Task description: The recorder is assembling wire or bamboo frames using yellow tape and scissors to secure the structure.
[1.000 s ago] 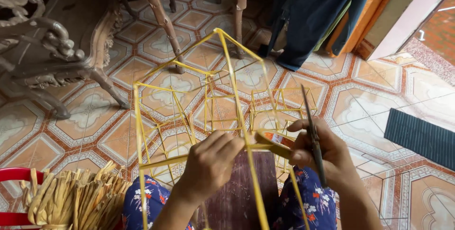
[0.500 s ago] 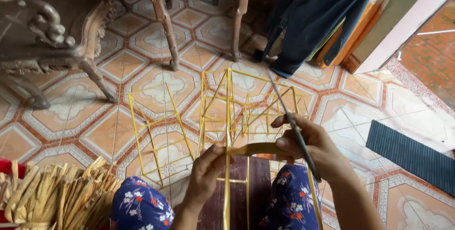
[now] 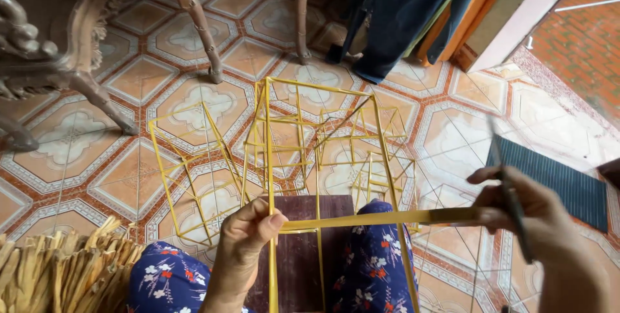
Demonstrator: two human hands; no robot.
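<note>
Pinching yellow strip (image 3: 387, 217) taut between left hand (image 3: 248, 239) and right hand (image 3: 526, 219), which probably also grips a dark blade (image 3: 510, 197), against frame (image 3: 271, 158).

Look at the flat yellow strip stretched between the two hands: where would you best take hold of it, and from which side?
Grip the yellow strip at its bare middle span, coming from above. It lies level and taut between the left hand and right hand, so thumb and finger can pinch its broad faces there. Its ends are already held.
</note>
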